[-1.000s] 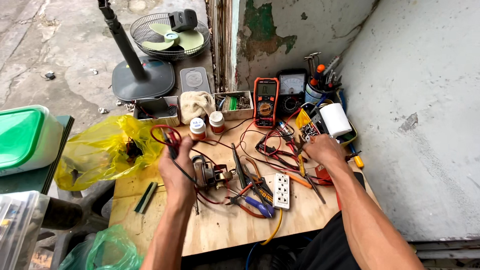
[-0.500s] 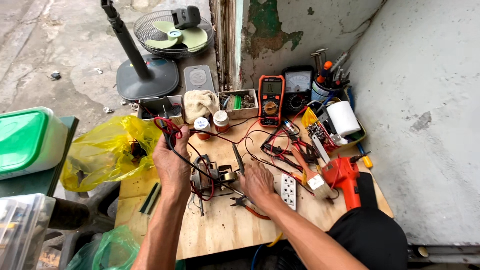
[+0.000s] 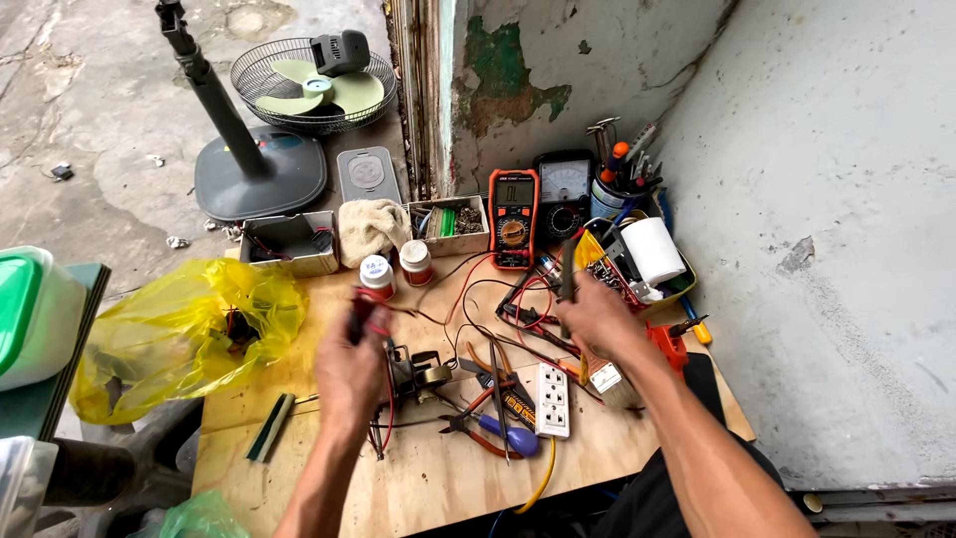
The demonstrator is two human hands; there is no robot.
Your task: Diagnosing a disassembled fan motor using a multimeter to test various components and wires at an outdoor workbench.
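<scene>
Motor (image 3: 418, 374) partly behind blurred left hand (image 3: 351, 371)

Both forearms are bare, with no sleeves, gloves or rings.

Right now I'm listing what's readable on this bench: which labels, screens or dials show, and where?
Digital multimeter: back centre, orange case, grey screen.
Analog meter: to its right, black, pale dial.
Two small jars: left of the multimeter, white, red-capped, labelled.
Power strip: front centre, white.
</scene>
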